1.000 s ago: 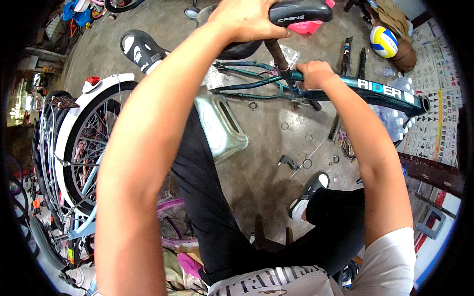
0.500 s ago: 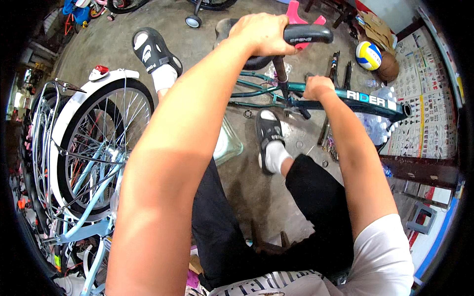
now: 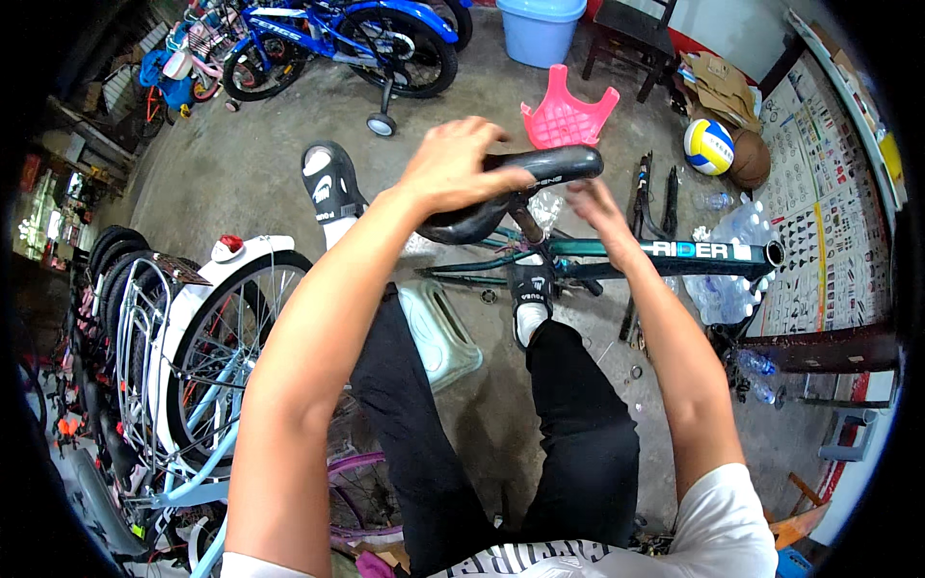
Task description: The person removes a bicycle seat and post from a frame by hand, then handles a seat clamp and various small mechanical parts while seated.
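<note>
My left hand (image 3: 465,171) rests loosely at the black saddle (image 3: 564,166), its thumb along the side and fingers raised. The saddle is on a post in a dark teal bicycle frame (image 3: 703,252), which lies low across the space before me. My right hand (image 3: 599,214), slightly blurred, is raised just below the saddle's right end, off the tube, fingers loosely extended. My right shoe (image 3: 530,289) is against the frame's middle; my left shoe (image 3: 328,193) is left of the saddle. A pale plastic jerrycan (image 3: 438,337) lies between my legs and the frame.
A white-fendered bicycle (image 3: 207,347) stands left, blue bicycles (image 3: 337,43) behind. A pink stool (image 3: 568,111), blue bucket (image 3: 540,29) and wooden chair (image 3: 631,39) are at the back. A volleyball (image 3: 706,146), loose tubes (image 3: 641,193), bottles (image 3: 732,294) and a chart (image 3: 824,222) are right.
My left hand and saddle have come lower in view as the view shows more background. My right hand has let go of the tube and risen toward the saddle. My right foot has moved forward to the frame.
</note>
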Available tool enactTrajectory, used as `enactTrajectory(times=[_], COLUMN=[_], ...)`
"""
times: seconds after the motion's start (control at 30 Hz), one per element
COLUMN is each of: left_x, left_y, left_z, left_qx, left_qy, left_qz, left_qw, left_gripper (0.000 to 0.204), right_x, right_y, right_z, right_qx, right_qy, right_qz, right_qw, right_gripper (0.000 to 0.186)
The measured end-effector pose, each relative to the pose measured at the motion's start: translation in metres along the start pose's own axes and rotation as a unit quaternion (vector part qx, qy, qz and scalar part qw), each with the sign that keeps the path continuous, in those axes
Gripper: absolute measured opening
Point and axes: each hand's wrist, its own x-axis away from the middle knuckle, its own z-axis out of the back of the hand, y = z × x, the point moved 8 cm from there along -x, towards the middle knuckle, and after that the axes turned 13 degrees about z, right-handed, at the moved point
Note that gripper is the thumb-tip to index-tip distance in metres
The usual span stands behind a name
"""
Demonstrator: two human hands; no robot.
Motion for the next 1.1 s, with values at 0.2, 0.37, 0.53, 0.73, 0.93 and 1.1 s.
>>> enactTrajectory(times=[0.2, 0.37, 0.53, 0.73, 0.93, 1.1], left_x=[0.072, 0.094, 0.107, 0.137, 0.103, 0.100], left_y=[-0.132, -0.090, -0.094, -0.034, -0.103, -0.083], left_z=[-0.018, -0.054, -0.053, -0.046, -0.037, -0.044], left_qx=[0.428, 0.770, 0.717, 0.717, 0.674, 0.581], left_qy=[-0.090, -0.067, 0.012, 0.187, -0.003, 0.098], left_qz=[0.411, 0.409, 0.466, 0.485, 0.472, 0.538], left_qw=[0.800, 0.486, 0.518, 0.464, 0.568, 0.602], left_gripper=[0.076, 0.034, 0.029, 0.040, 0.032, 0.036], right_x=[-0.057, -0.058, -0.073, -0.100, -0.037, -0.080], right_y=[-0.112, -0.092, -0.084, -0.071, -0.109, -0.095], right_z=[-0.073, -0.076, -0.076, -0.078, -0.088, -0.057], right_qx=[-0.459, -0.569, -0.531, -0.507, -0.568, -0.517], right_qy=[0.196, 0.319, 0.341, 0.305, 0.320, 0.325], right_qz=[0.047, 0.044, -0.041, -0.177, -0.045, -0.080], right_qw=[0.865, 0.756, 0.775, 0.786, 0.757, 0.788], right_gripper=[0.050, 0.033, 0.031, 0.025, 0.032, 0.030])
